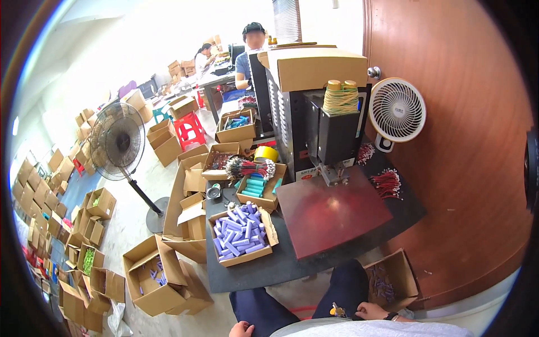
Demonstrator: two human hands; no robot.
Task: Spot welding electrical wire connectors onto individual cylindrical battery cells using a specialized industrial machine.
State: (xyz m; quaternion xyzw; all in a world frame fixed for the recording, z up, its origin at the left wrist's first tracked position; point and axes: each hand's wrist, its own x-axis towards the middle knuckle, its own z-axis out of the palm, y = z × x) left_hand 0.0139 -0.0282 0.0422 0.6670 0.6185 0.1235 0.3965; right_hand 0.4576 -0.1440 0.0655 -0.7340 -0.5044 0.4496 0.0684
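My left hand (241, 329) rests beside my left thigh at the lower edge, partly cut off, with nothing visible in it. My right hand (370, 310) lies on my right thigh, its fingers loosely bent and holding nothing I can see. A small gold-coloured metal item (337, 310) hangs at my waist, left of that hand. Ahead on the dark table (281, 268), a cardboard box holds many purple cylindrical battery cells (240, 231). A dark red board (331, 224) lies beneath the head of a black spot-welding machine (331, 132). Neither hand touches these.
Behind the purple cells stand a box of teal cells (254, 187), bundled red and black wires (247, 168) and yellow tape (266, 153). More wires (386, 183) lie right. Cardboard boxes (151, 278) flank the table. A floor fan (119, 140) stands left; two people sit farther back.
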